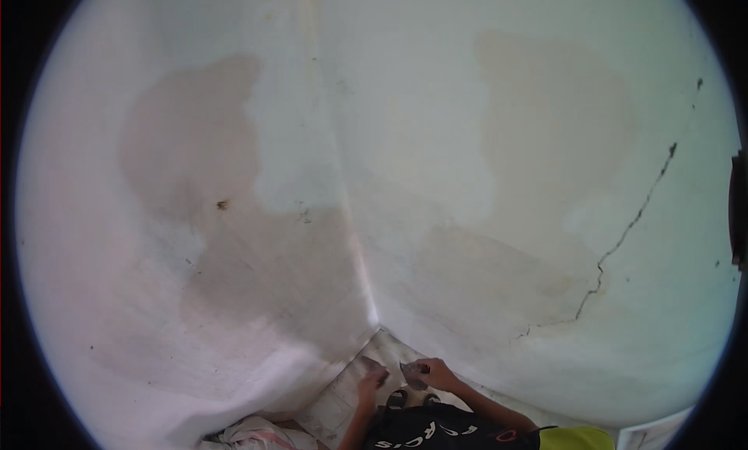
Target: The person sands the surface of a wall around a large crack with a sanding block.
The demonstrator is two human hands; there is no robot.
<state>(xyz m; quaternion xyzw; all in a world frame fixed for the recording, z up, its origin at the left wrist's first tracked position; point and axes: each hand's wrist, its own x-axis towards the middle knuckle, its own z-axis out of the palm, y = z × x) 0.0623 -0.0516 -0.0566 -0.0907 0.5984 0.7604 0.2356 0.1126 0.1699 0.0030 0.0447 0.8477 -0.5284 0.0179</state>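
Low in the view, my two hands are close together in front of the wall corner. My left hand (369, 384) is closed around a small, thin brownish piece (372, 364) that sticks up past the fingers; its kind is too small to make out. A flat grey-brown piece with a pointed dark corner (414, 376) is in my right hand (439, 374), pinched at its right side. The two pieces are a short gap apart, and neither touches the wall. Both walls carry large beige-grey patches, one on the left wall (191, 142) and one on the right wall (561, 123).
A jagged dark crack (640, 214) runs down the right wall. A whitish crumpled sack (261, 434) lies at the lower left. My sandalled feet (397, 398) stand on the pale floor (335, 403). A white-framed panel (654, 433) is at the lower right, near yellow-green fabric (576, 438).
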